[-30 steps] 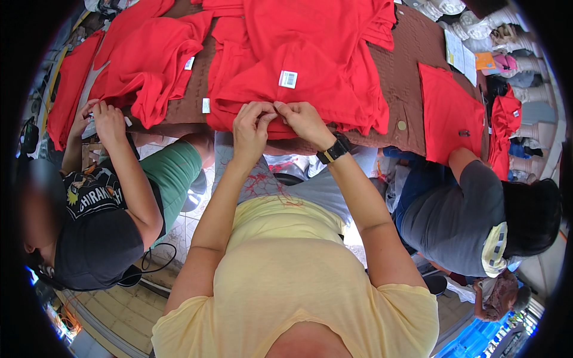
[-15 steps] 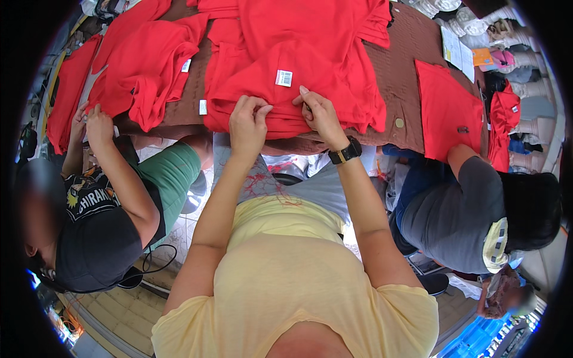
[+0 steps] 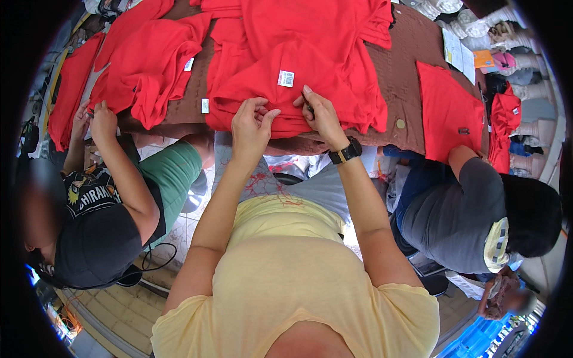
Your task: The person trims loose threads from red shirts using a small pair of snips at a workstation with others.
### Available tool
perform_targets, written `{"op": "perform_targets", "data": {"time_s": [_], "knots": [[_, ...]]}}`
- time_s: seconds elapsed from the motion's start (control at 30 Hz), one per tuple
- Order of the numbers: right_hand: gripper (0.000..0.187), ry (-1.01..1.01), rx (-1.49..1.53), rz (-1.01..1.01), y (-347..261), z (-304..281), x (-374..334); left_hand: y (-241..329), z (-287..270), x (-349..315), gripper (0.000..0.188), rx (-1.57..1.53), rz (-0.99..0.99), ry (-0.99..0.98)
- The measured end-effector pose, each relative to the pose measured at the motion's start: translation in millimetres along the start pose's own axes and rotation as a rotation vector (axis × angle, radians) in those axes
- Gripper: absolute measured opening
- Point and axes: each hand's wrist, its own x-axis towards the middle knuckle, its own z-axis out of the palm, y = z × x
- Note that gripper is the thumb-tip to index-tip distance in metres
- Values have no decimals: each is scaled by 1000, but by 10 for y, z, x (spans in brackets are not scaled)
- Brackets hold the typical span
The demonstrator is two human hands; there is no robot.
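Note:
A red garment (image 3: 334, 65) with a white label (image 3: 286, 78) lies in front of me on a pile of red cloth. At its near edge is my left hand (image 3: 250, 128), thumb and fingertips apart, touching or just over the cloth. My right hand (image 3: 324, 119), with a dark watch (image 3: 346, 151) on the wrist, rests at the same edge to the right. Its fingers are curled round a small dark tool (image 3: 309, 108), mostly hidden, and its index finger points up toward the label.
A brown cloth (image 3: 397, 89) covers the table. To the left a person's hands (image 3: 101, 122) work at more red garments (image 3: 146, 65); to the right another person sits by a red piece (image 3: 450, 110). A paper (image 3: 458, 53) lies at the far right. Red threads (image 3: 265, 182) lie on my lap.
My left thumb and fingertips have come apart from their pinch near the garment's edge. The right hand has stayed almost in place.

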Motion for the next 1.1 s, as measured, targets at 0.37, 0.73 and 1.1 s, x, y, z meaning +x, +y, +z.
{"op": "perform_targets", "data": {"time_s": [0.37, 0.73, 1.1], "knots": [[50, -1, -12, 7, 35, 2, 22, -176, 98, 60, 18, 266, 227, 99], [51, 4, -12, 35, 45, 20, 55, 1, 89, 193, 13, 272, 136, -3], [52, 9, 1, 42, 35, 18, 43, -79, -8, 101, 14, 39, -3, -29]]}}
